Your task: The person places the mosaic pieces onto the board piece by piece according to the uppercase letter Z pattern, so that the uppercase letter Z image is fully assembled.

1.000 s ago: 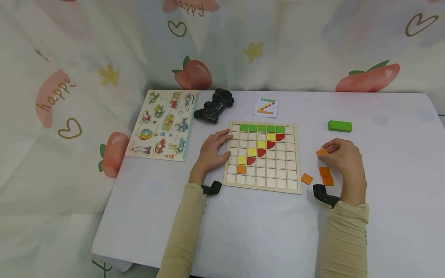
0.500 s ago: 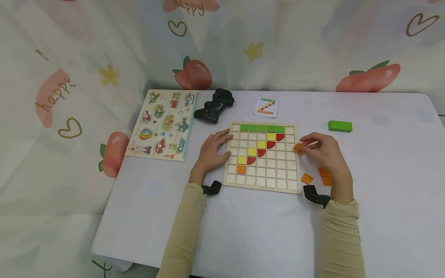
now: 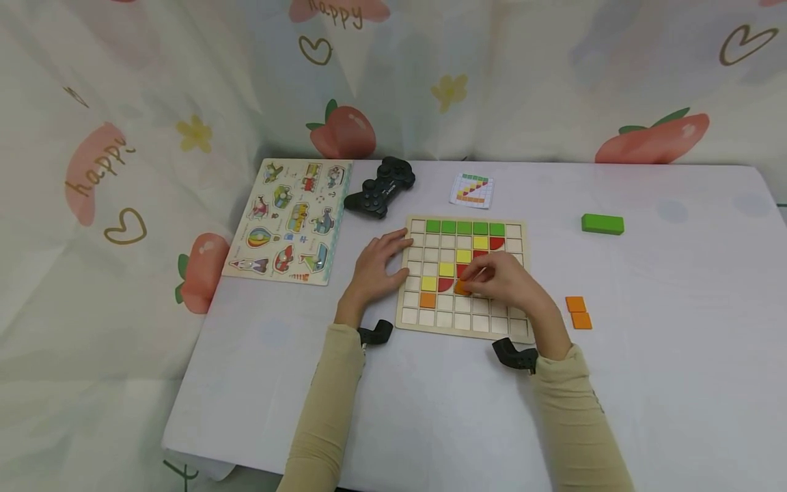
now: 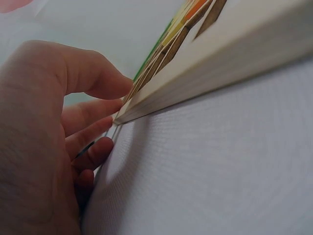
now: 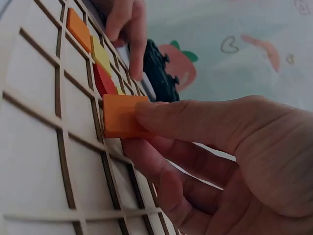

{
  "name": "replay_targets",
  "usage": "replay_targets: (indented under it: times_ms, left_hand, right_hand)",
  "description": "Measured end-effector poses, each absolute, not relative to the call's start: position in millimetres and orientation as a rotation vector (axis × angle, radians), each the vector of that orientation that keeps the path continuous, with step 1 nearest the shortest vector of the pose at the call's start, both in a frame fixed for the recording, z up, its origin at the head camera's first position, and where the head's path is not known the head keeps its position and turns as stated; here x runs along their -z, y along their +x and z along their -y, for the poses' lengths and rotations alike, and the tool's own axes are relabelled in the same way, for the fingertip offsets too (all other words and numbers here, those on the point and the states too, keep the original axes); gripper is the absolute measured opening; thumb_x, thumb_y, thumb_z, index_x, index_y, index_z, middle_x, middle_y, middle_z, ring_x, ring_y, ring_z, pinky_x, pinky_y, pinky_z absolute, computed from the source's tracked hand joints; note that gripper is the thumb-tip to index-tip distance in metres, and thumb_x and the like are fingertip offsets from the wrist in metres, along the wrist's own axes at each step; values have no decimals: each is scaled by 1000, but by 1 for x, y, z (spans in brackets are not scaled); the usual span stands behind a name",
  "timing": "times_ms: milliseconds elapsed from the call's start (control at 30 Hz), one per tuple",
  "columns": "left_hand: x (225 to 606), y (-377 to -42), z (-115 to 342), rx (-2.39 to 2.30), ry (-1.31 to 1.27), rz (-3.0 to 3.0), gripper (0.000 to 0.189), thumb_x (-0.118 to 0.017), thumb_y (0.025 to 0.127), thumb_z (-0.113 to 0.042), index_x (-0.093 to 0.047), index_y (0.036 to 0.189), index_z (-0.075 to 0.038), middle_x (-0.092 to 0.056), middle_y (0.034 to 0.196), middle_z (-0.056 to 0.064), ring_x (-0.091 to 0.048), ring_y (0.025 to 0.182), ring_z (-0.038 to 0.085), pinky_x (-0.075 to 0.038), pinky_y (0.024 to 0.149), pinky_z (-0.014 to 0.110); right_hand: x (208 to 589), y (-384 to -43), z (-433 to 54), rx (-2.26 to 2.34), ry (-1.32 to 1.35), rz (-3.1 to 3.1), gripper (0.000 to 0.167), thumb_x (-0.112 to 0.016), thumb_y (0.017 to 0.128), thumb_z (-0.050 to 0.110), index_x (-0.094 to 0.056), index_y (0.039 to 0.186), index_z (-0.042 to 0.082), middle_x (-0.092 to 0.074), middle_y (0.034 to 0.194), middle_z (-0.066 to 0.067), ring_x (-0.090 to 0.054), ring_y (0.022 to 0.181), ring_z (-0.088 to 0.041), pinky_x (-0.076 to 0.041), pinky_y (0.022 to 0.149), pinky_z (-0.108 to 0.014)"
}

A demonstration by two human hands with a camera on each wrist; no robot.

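Note:
My right hand [image 3: 501, 280] pinches an orange square tile [image 5: 122, 116] between thumb and fingers, low over the wooden grid board [image 3: 455, 332]. In the right wrist view the tile is tilted, beside a seated red quarter-round tile [image 5: 102, 79]. My left hand [image 3: 374, 268] touches the board's left edge with fingers spread, the thumb [image 4: 110, 81] at its rim in the left wrist view. The board holds a row of green tiles [image 3: 464, 228], a diagonal of yellow tiles [image 3: 446, 269] with red ones beside it, and one orange tile [image 3: 427, 300] near the lower left.
Two loose orange tiles [image 3: 578, 313] lie right of the board, a green block [image 3: 602, 224] farther back. Behind the board lies a small pattern card [image 3: 472, 190]. A black game controller [image 3: 381, 187] and a picture puzzle board [image 3: 287, 222] occupy the back left.
My right hand has carried the orange tile leftward from the loose tiles onto the board's middle. The loose tile by the board's right edge is now hidden by that arm. My left hand stays put.

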State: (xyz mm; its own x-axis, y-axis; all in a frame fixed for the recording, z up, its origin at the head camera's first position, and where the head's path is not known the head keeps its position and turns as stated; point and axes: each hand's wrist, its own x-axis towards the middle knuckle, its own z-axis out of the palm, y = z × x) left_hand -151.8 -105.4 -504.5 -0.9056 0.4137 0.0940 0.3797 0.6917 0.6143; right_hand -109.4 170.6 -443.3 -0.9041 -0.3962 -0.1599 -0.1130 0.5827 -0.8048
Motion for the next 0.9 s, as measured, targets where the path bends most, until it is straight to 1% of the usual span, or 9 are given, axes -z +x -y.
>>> replay_targets:
  times_ms: [167, 333, 433, 600, 767, 900]
  left_hand:
    - [503, -151, 105, -1015, 658, -2834, 59, -62, 82, -28, -56, 140, -20, -39, 155, -6, -47, 119, 18, -38, 100, 39]
    - [503, -151, 106, -1018, 658, -2828, 59, -62, 82, -27, -56, 140, -20, -39, 155, -6, -47, 119, 19, -38, 100, 39]
    - [503, -151, 106, -1020, 667, -2830, 59, -62, 82, -27, -56, 141, -19, -39, 155, -5, -47, 118, 19, -38, 99, 39]
    - [504, -152, 106, -1025, 678, -2835, 59, -60, 82, -28, -56, 140, -19, -40, 154, -5, -48, 116, 19, -38, 98, 39]
    - [503, -152, 106, -1025, 686, -2837, 60, -60, 81, -29, -57, 140, -18, -40, 154, -4, -48, 116, 20, -39, 98, 40]
    - [503, -152, 107, -1014, 685, -2836, 60, -60, 81, -29, -56, 140, -18, -40, 154, -4, -48, 116, 20, -39, 97, 40]
  right_hand:
    - [445, -108, -160, 1245, -459, -2450, 9, -74, 83, 1, -76, 92, 2, -69, 88, -6, -60, 75, -20, -49, 69, -30]
    - [447, -107, -149, 1223, -470, -2386, 10, -75, 83, 3, -76, 92, 3, -68, 82, -3, -62, 73, -18, -51, 68, -31]
    - [449, -105, -142, 1196, -479, -2381, 8, -75, 82, 4, -76, 90, 4, -67, 79, -2, -60, 72, -18, -51, 67, -31]
    - [450, -104, -137, 1163, -511, -2423, 5, -75, 81, 4, -75, 86, 4, -65, 80, -3, -57, 72, -18, -50, 67, -31]
    - [451, -104, -136, 1136, -501, -2447, 4, -77, 81, 6, -75, 84, 4, -65, 83, -4, -58, 74, -18, -50, 69, -33]
    - [450, -104, -135, 1107, -500, -2464, 5, -77, 82, 8, -74, 84, 5, -65, 81, -3, -58, 74, -18, -50, 68, -32]
